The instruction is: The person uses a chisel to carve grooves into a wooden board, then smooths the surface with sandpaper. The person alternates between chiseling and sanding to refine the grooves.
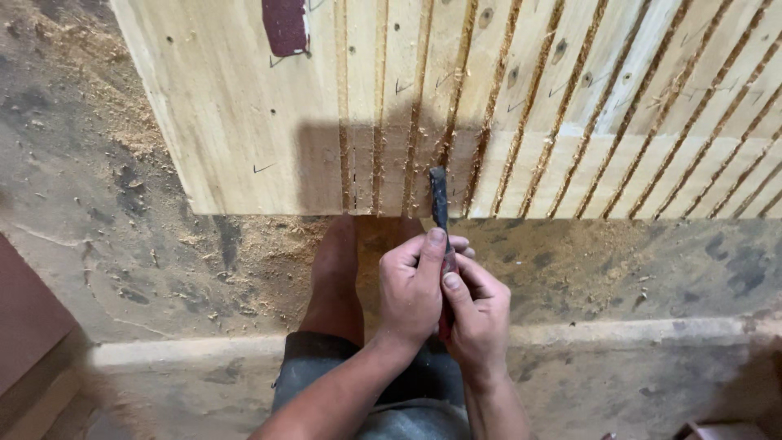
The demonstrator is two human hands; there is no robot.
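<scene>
A chisel (439,195) with a dark blade and red handle points away from me, its tip resting in a groove near the front edge of a pale wooden panel (244,122). My left hand (411,285) wraps the handle from the left, thumb along the top. My right hand (479,314) clasps the handle from the right and lower down. The panel lies flat on the floor and carries several parallel grooves full of wood shavings. My bare knee (336,277) is under the hands.
Sawdust (98,73) covers the concrete floor at left and along the panel's front edge. A dark red sanding pad (285,24) lies on the panel at the top. A reddish board (28,318) sits at far left. A low concrete step (635,334) crosses the foreground.
</scene>
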